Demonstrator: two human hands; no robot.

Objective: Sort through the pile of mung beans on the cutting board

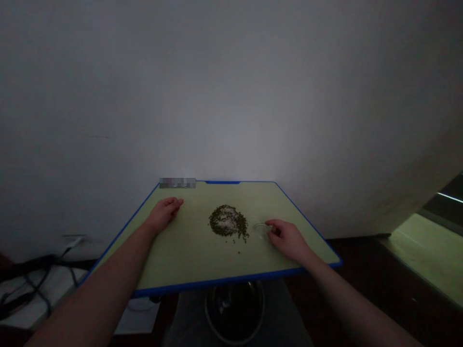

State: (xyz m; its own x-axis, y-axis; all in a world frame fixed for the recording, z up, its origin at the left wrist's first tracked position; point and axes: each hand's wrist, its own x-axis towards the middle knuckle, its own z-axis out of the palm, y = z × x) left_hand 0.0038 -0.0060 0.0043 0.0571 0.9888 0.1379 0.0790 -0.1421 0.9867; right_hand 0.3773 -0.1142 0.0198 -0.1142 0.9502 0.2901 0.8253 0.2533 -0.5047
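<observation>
A heap of small dark green beans mixed with white grains [228, 222] lies in the middle of a pale green board with a blue rim [188, 250]. My left hand [164, 212] rests flat on the board to the left of the heap, fingers stretched out. My right hand [285, 236] sits to the right of the heap, its fingers curled and pinching the edge of a small clear dish [259, 229]. The dish stands on the board between the heap and my hand. A few stray beans lie just below the heap.
A plain white wall rises right behind the board. Dark cables [32, 284] lie on the floor at the lower left. A round white-rimmed vessel [235, 313] shows under the board's front edge. A second green surface [430, 250] is at the right.
</observation>
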